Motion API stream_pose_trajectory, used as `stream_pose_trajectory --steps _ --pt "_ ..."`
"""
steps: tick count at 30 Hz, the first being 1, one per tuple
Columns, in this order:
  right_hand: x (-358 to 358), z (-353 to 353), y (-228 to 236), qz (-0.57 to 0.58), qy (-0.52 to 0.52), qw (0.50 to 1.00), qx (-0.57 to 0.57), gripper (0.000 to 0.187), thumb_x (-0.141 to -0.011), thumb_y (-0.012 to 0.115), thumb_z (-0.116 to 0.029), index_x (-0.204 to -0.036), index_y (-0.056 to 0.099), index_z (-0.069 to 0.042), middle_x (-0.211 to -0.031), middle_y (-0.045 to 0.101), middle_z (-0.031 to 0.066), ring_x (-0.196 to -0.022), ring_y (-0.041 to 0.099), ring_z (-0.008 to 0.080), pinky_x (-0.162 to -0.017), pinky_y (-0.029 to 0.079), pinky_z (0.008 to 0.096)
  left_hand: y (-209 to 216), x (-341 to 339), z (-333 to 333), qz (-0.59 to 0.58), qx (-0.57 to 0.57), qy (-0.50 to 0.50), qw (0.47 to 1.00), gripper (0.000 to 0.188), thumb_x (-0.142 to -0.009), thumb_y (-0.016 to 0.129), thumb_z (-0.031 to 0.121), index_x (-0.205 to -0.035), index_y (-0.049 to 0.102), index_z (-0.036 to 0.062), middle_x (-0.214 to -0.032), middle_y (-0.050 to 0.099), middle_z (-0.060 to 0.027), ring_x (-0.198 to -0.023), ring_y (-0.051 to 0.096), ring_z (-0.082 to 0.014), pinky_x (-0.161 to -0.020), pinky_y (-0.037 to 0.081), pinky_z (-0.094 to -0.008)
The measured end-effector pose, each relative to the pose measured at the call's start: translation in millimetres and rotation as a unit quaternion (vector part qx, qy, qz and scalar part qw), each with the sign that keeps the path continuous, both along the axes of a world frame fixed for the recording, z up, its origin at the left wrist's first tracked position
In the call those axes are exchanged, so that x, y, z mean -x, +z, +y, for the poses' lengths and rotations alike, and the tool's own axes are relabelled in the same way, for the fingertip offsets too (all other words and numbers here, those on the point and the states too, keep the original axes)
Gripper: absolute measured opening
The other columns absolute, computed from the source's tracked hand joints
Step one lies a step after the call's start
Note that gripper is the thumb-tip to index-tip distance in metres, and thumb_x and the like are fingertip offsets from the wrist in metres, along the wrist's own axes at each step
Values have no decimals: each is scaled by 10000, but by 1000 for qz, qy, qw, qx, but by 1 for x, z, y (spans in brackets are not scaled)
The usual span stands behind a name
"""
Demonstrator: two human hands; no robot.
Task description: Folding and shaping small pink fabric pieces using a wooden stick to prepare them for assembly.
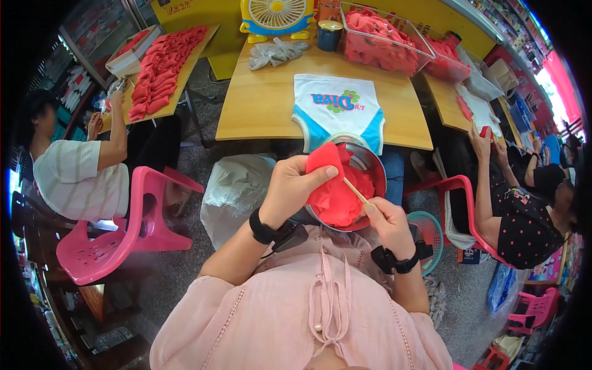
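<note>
A small red fabric piece (323,159) is pinched between the thumb and fingers of my left hand (291,188). My right hand (390,227) grips a thin wooden stick (354,190), whose far end meets the fabric by my left thumb. Whether the tip is inside the fabric is hidden. Right below both hands, a round metal bowl (374,161) rests at my lap, with more red fabric pieces (336,203) in it. Just beyond the bowl, a white cloth with blue edges and a printed design (333,102) hangs over the table's front edge.
On the wooden table (259,111) stand a yellow-and-blue fan (277,17), a dark mug (329,37) and a clear bin (394,52) of red pieces. Co-workers sit left (86,166) and right (524,209) on pink chairs. A white sack (237,191) and green basket (431,237) flank me.
</note>
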State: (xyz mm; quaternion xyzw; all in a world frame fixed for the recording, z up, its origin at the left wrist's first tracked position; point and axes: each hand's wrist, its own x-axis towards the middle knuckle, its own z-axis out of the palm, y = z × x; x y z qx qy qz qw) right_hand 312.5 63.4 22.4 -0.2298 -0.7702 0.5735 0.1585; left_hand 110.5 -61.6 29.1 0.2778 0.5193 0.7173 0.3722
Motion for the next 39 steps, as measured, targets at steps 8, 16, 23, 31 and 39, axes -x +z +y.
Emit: stream_pose_trajectory --steps 8,16,23,31,39 --pt "3 -3 3 -12 0 993 -118 236 -974 571 -190 -929 632 34 -679 581 99 -630 520 100 -573 427 269 0 -5 0 30 51 -127 990 134 -859 726 108 -922 703 -8 -820 674 5 -714 595 -40 -623 487 -199" --pt "8 -10 -8 25 -22 999 -39 238 -980 565 -190 -937 631 34 -672 567 68 -621 498 101 -572 420 264 8 -3 -2 1 35 -121 992 192 -872 729 177 -876 692 -11 -787 654 16 -705 572 -34 -620 483 -213" --pt "1 4 7 6 15 989 -144 197 -957 589 -151 -927 646 35 -669 594 122 -593 541 139 -565 434 274 5 5 -5 45 81 -107 990 251 -863 740 217 -892 687 -27 -782 659 -1 -699 583 -48 -620 493 -224" --pt "2 -2 -7 8 -38 994 -107 230 -969 585 -180 -928 642 39 -681 604 85 -638 554 108 -582 440 265 -5 -11 1 53 24 -113 992 235 -897 701 205 -926 680 -28 -821 667 -5 -746 579 -47 -656 492 -229" --pt "2 -3 -4 1 12 999 -45 271 -992 551 -202 -914 627 46 -744 613 43 -704 532 96 -641 443 253 -3 -1 2 163 12 -18 986 283 -955 624 247 -944 667 -33 -790 648 5 -723 554 -51 -642 476 -231"
